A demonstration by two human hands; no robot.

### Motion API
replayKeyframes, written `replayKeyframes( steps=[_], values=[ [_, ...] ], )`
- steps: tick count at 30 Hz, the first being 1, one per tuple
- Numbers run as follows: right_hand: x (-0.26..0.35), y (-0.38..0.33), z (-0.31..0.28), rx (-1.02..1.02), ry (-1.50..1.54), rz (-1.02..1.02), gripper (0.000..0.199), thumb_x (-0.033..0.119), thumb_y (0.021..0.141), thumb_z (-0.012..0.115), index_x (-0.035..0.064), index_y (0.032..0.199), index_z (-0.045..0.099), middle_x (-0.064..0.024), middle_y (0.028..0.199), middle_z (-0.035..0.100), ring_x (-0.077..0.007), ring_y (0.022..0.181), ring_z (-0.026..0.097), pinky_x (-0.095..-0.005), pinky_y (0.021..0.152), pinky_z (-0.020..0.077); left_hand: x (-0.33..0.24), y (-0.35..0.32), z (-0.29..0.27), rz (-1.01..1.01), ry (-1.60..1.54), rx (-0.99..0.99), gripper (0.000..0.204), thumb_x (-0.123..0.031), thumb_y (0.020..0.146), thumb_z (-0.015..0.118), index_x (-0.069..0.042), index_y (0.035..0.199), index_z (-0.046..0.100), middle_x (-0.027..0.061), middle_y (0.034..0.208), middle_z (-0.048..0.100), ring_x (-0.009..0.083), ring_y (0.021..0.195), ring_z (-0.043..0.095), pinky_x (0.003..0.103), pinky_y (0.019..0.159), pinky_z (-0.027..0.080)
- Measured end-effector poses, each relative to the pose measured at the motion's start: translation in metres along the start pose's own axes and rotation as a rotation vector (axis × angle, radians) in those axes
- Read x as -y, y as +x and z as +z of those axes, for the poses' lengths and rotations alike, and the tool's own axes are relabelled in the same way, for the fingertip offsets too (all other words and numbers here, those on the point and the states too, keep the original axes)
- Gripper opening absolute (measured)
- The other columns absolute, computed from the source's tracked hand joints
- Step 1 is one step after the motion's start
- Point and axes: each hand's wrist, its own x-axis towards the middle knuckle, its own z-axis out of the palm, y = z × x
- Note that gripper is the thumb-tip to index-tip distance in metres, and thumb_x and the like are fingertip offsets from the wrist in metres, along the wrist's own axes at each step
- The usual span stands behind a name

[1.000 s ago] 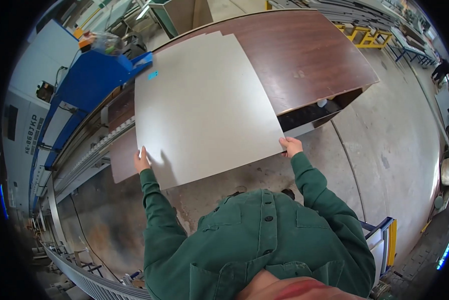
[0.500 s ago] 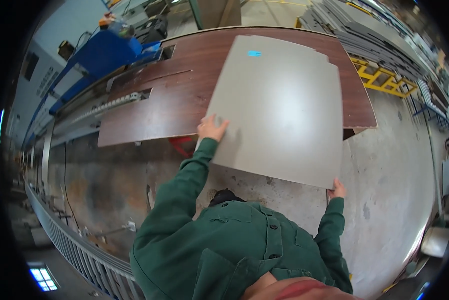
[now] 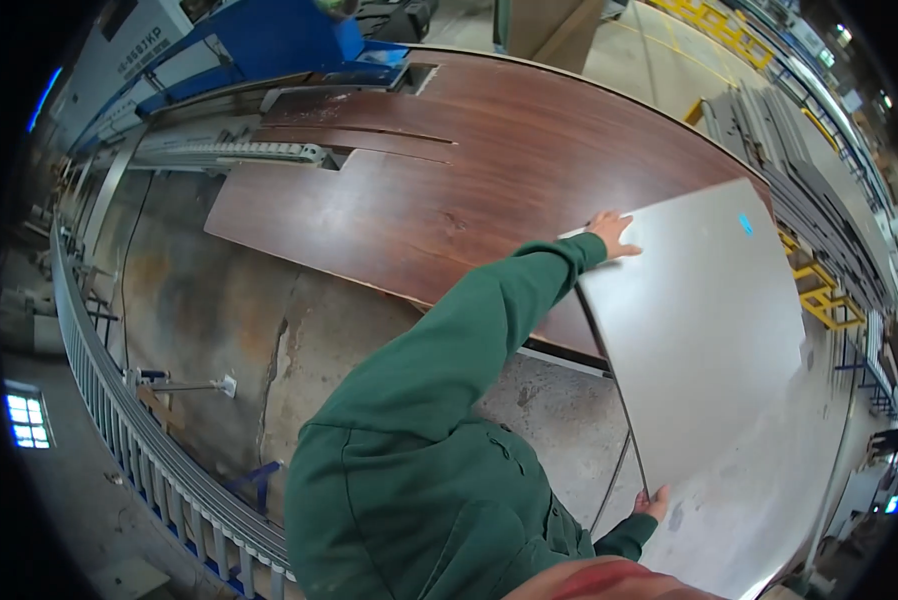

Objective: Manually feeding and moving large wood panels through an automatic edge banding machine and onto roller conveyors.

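A large flat grey sheet metal panel (image 3: 709, 320) with a small blue mark near its far corner hangs partly over the right end of the brown wood-grain table (image 3: 449, 215). My left hand (image 3: 614, 235) grips its left edge near the far end, with fingers spread on the upper face. At the near corner my right hand (image 3: 654, 502) holds the edge from below, its palm partly hidden by the panel. The panel is tilted and turned, its near part out over the floor.
A blue and white machine (image 3: 259, 50) stands beyond the table's left end. Long grey sheets (image 3: 809, 180) are stacked at the right near yellow racks (image 3: 829, 305). A roller conveyor (image 3: 139, 460) curves along the left. A slotted bar (image 3: 259, 152) lies by the table's cut-out.
The panel has swung to the right and turned clockwise, off most of the table. Both hands have gone with it; my left arm now reaches across to the right.
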Motion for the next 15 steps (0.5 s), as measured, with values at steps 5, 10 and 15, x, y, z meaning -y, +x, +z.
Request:
replayKeyframes(
  steps=[5, 10, 15],
  values=[
    [-0.020, -0.017, 0.041, 0.017, 0.013, -0.011, 0.037, 0.033, 0.067, 0.059, 0.0116, 0.095, 0.048, 0.0017, 0.088, 0.051, -0.0123, 0.072, 0.047, -0.0236, 0.058, 0.0377, 0.093, 0.043, -0.130, 0.097, 0.185, -0.655, 0.025, -0.030, 0.064, 0.056, -0.007, 0.072, 0.057, 0.0093, 0.079, 0.055, 0.0280, 0.079, 0.047, 0.038, 0.070, 0.036],
    [-0.026, -0.058, 0.096, -0.027, 0.051, 0.097, 0.035, 0.032, 0.070, 0.055, 0.0091, 0.096, 0.048, -0.0020, 0.091, 0.052, -0.0151, 0.074, 0.049, -0.0274, 0.061, 0.0395, 0.253, 0.064, -0.309, -0.321, 0.767, -0.942, 0.041, -0.041, 0.065, 0.052, -0.004, 0.082, 0.053, 0.0127, 0.089, 0.049, 0.0272, 0.085, 0.042, 0.037, 0.078, 0.030],
    [-0.055, -0.038, 0.052, 0.206, -0.161, 0.189, 0.064, 0.055, 0.072, 0.035, 0.0170, 0.121, 0.022, -0.0048, 0.127, 0.019, -0.0286, 0.116, 0.014, -0.0535, 0.087, 0.0205, 0.315, 0.069, -0.399, -0.774, 0.873, -0.693, 0.071, -0.055, 0.068, 0.041, 0.004, 0.109, 0.039, 0.0184, 0.118, 0.032, 0.0309, 0.113, 0.020, 0.038, 0.093, 0.014]
  ],
)
